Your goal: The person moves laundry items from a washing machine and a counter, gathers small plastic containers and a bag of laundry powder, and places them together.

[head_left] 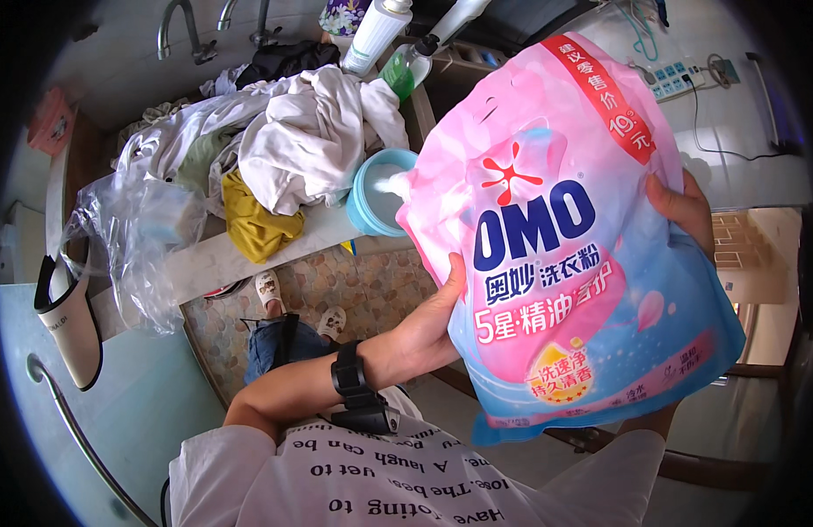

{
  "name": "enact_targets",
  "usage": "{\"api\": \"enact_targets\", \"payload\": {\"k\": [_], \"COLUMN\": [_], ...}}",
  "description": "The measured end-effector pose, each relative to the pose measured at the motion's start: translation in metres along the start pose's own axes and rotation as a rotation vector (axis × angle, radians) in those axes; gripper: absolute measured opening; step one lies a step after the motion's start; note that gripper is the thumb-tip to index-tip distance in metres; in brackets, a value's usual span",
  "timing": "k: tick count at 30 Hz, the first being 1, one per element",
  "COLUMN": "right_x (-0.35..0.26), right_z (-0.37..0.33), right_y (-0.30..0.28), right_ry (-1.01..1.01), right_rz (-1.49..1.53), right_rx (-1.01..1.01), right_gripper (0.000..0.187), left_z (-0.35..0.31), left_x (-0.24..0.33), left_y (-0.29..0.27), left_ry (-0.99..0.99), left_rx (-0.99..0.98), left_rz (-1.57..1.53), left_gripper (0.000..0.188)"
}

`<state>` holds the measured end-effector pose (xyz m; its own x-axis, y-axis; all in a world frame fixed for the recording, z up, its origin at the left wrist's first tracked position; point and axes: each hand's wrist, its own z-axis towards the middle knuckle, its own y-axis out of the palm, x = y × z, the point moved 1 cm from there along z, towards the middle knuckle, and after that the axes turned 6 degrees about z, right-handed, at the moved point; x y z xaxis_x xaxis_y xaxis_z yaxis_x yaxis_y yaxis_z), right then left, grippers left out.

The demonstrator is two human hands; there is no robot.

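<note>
A large pink and blue bag of washing powder [534,233] is tilted, its open corner down at the left. My left hand [437,321] grips its left edge, thumb on the front, fingers hidden behind. My right hand [685,212] is closed on its right side, also partly hidden. White powder shows at the corner, over the rim of a light blue tub [364,206]. More white powder lies inside the tub, which stands at the counter's front edge.
Left of the tub lie crumpled white clothes [301,132], a mustard cloth [252,220] and a clear plastic bag [147,228]. Behind stand a green pump bottle [406,68], a white bottle [375,35] and taps [191,35]. A power strip [679,79] is at the far right.
</note>
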<state>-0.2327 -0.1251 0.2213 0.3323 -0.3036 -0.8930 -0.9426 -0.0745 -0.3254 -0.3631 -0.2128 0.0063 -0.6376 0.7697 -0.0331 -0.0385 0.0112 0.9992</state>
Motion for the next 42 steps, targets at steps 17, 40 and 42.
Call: {"api": "enact_targets", "payload": {"k": [17,40,42], "right_x": [0.011,0.024,0.021], "right_z": [-0.033,-0.026,-0.027], "right_y": [-0.016,-0.028,-0.023], "right_ry": [-0.006,-0.015,-0.005], "right_rz": [-0.006,-0.03,-0.051], "right_rx": [0.191,0.11,0.102], "right_gripper": [0.032,0.051,0.051], "left_z": [0.01,0.001,0.0], "left_x": [-0.018,-0.017,-0.021], "left_y": [-0.001,-0.007,-0.005], "left_ry": [-0.111,-0.086,-0.092], "left_rx": [0.027,0.061,0.056], "left_rz": [0.067,0.071,0.048], "left_gripper": [0.071,0.066,0.066]}}
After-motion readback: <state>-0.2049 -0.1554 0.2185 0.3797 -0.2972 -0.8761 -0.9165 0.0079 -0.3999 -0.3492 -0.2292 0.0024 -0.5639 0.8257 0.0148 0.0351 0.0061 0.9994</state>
